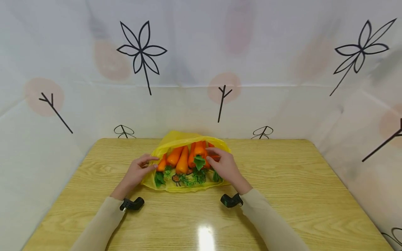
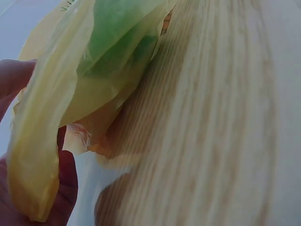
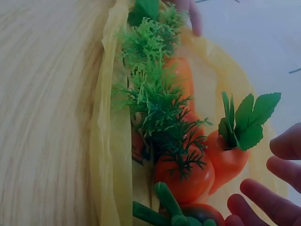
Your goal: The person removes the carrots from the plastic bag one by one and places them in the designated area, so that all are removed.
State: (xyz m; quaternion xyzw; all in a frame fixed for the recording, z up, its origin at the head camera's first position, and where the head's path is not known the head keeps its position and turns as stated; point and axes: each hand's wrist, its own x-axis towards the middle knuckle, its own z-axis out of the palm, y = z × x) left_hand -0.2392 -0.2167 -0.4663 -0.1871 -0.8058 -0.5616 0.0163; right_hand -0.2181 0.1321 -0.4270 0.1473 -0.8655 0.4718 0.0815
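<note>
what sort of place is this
Probably a small indoor recording booth: a table closed in on three sides by a printed backdrop, with a small black device, perhaps a camera, on each of the person's wrists.

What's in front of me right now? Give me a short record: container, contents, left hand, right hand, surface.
container: yellow bag, mouth open toward the person
contents: several orange carrots with green tops
left hand: left hand at the bag's left edge; firmness of hold unclear
right hand: right hand beside the rightmost carrots, fingers spread, holding nothing
surface: wood-grain table
</note>
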